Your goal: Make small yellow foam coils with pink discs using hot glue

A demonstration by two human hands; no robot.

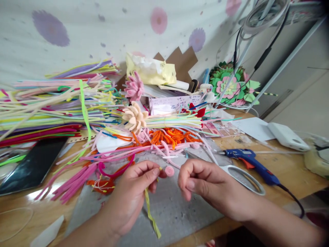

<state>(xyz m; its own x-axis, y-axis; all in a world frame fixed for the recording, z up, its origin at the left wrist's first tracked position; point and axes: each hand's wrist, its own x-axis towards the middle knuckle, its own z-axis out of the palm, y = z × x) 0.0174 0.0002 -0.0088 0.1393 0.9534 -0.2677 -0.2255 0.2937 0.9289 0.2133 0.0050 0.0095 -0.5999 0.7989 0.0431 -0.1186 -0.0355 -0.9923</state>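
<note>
My left hand [138, 195] pinches a yellow-green strip of tape [150, 212] between thumb and forefinger, and its loose end hangs down over the grey cutting mat [102, 219]. Just past those fingertips is a small pink coiled disc [169, 171]; I cannot tell if it lies on the mat or hangs from the fingers. A short gap to the right, my right hand [205, 185] has its fingers curled against the thumb. Whatever they hold, if anything, is hidden. Scissors [250, 181] with pale handles lie partly behind this hand.
Bundles of coloured pipe cleaners [51, 106] fill the left, beside a black phone [33, 166]. Orange pipe-cleaner pieces [172, 137] lie behind the hands. A blue glue gun [252, 163] rests at right, its cord running off the table. Fluffy flowers [135, 116] stand at the back.
</note>
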